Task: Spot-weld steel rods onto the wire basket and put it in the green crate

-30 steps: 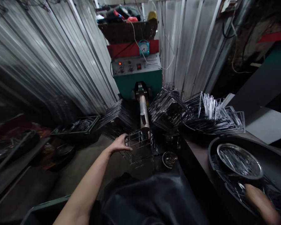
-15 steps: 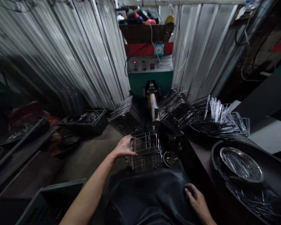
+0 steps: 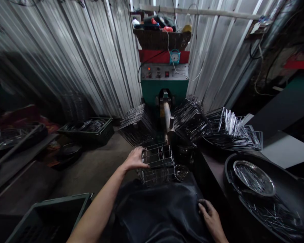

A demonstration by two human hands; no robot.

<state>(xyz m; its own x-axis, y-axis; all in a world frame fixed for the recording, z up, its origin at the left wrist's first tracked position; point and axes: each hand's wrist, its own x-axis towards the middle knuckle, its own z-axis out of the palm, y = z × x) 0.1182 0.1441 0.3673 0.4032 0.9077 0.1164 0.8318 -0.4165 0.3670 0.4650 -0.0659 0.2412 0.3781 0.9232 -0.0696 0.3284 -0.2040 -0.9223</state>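
Observation:
My left hand [image 3: 136, 159] is closed around the left side of a wire basket [image 3: 158, 153], thumb toward me and fingers at its far corner. The basket, a frame of thin shiny rods, sits under the end of the metal arm [image 3: 168, 118] of a green machine [image 3: 164, 88]; I cannot tell whether they touch. Down by the right edge of the black apron [image 3: 162, 209] on my lap, my right hand [image 3: 210, 216] has its fingers curled together. What it holds, if anything, is hidden.
Stacked wire frames [image 3: 136, 123] stand left of the arm, with more wire panels [image 3: 191, 119] at its right. A black tub [image 3: 228, 182] on the right holds a metal dish [image 3: 254, 178] of short rods. Green crates [image 3: 101, 130] stand at left.
The whole view has shifted slightly as my head moved. My left hand stays on the wire basket, and my right hand stays beside the apron with its fingers curled.

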